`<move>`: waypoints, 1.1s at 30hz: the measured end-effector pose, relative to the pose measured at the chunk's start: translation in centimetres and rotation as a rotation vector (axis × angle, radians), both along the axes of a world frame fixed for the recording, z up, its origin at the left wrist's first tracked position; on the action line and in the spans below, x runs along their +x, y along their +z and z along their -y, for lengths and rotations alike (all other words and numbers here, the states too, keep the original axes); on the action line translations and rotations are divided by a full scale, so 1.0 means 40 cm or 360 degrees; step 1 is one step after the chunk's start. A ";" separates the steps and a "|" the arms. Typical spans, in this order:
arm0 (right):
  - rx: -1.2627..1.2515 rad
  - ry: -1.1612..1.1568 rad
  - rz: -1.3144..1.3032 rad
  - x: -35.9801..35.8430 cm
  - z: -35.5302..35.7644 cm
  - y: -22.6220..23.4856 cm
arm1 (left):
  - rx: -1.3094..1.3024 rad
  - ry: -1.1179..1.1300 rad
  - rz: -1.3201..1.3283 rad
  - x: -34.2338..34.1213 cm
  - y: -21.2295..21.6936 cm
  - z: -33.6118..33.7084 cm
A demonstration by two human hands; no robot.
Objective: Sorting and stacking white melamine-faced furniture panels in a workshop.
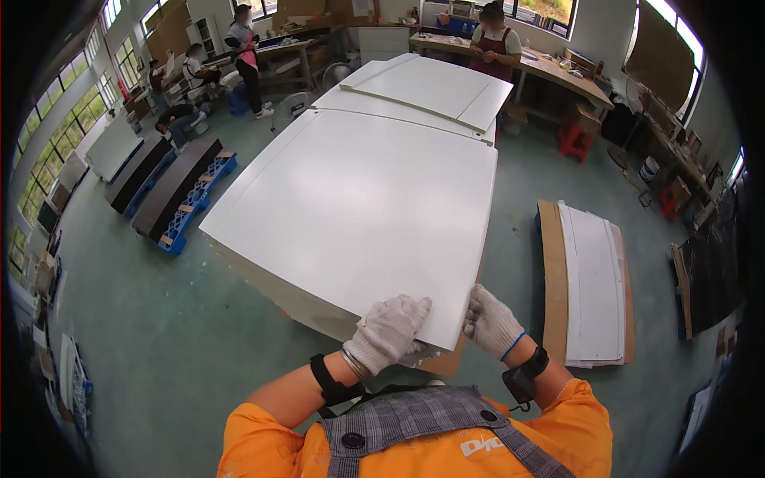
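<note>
A large flat white panel (374,207) lies on top of a stack, its near right corner pointing toward me. My left hand (389,333), in a whitish knit glove, is closed over the near edge close to that corner, fingers on the top face. The thumb side and whatever is beneath the edge are hidden. My right hand (490,320), gloved alike, has its fingers curled against the right edge near the same corner. How far its fingertips reach under the panel does not show. Beyond, another white panel (430,88) rests on the far part of the stack.
To the right, white boards (594,287) lie on brown cardboard. Dark stacked boards (177,187) sit on a blue pallet (199,203) to the left. A person in an apron (496,44) stands behind the stack by a workbench (562,76); others are farther left. A red stool (575,139) stands right.
</note>
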State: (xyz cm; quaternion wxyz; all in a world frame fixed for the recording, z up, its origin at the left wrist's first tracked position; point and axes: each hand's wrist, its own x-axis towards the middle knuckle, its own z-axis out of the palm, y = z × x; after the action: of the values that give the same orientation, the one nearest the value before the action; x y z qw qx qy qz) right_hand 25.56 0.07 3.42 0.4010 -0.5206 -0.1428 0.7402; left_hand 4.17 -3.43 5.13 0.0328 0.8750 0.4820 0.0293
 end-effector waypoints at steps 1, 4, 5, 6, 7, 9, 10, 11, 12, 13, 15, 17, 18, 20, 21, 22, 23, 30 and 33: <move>0.0029 0.0002 -0.0049 0.004 0.000 -0.002 | -0.0016 -0.0038 -0.0019 -0.001 0.010 -0.001; 0.0142 0.0042 -0.0087 0.004 0.000 0.019 | -0.0036 -0.0047 0.0011 -0.006 0.046 -0.005; 0.0138 0.0027 -0.0089 -0.001 0.000 0.031 | -0.0040 -0.0062 0.0008 -0.012 0.055 -0.005; 0.0177 0.0037 -0.0072 -0.006 0.000 0.050 | 0.0065 -0.0095 0.0050 -0.021 0.064 -0.003; 0.0214 0.0041 -0.0058 -0.011 -0.002 0.070 | 0.0168 -0.0135 0.0090 -0.027 0.075 -0.004; 0.0270 0.0034 0.0000 -0.024 0.001 0.127 | 0.0275 -0.0177 -0.0001 -0.038 0.112 0.001; 0.0332 0.0052 0.0057 -0.032 0.001 0.158 | 0.0390 -0.0196 -0.0091 -0.047 0.136 0.004; 0.0327 0.0036 0.0040 -0.038 -0.003 0.188 | 0.0385 -0.0213 -0.0108 -0.056 0.159 0.004; 0.0426 0.0071 0.0048 -0.043 -0.010 0.219 | 0.0499 -0.0182 -0.0072 -0.066 0.185 0.000; 0.0525 0.0096 0.0057 -0.046 -0.015 0.252 | 0.0613 -0.0161 -0.0035 -0.074 0.215 -0.004; 0.0762 0.0176 0.0185 -0.053 -0.017 0.335 | 0.0622 -0.0185 0.0061 -0.092 0.285 -0.021; 0.1081 0.0410 0.0109 -0.043 -0.050 0.379 | 0.0959 -0.0158 0.0156 -0.118 0.353 -0.029; 0.1888 0.0613 0.0743 -0.029 -0.079 0.381 | 0.0956 -0.0210 0.0133 -0.125 0.382 -0.038; 0.2544 0.0610 0.1207 -0.072 -0.090 0.470 | 0.1277 -0.0105 0.0220 -0.161 0.427 -0.050; 0.1496 0.0531 0.0181 -0.123 -0.099 0.525 | 0.1269 -0.0120 0.0189 -0.181 0.442 -0.063; 0.1608 0.0538 0.0229 -0.161 -0.116 0.556 | 0.1405 -0.0066 0.0341 -0.199 0.461 -0.074; 0.1641 0.0579 0.0180 -0.187 -0.137 0.581 | 0.1539 -0.0016 0.0503 -0.218 0.475 -0.090; 0.1926 0.0995 -0.0048 -0.285 -0.281 0.746 | 0.1343 0.0460 0.0887 -0.295 0.601 -0.112; 0.1791 0.1604 -0.0558 -0.305 -0.286 0.814 | 0.1169 0.0718 0.1021 -0.322 0.638 -0.112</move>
State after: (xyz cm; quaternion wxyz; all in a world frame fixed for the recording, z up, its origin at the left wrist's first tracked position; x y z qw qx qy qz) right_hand 13.37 11.53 35.96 0.2368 0.0140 -0.6513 0.7208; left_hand -8.72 1.07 30.66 -0.1371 0.6507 0.5820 0.4681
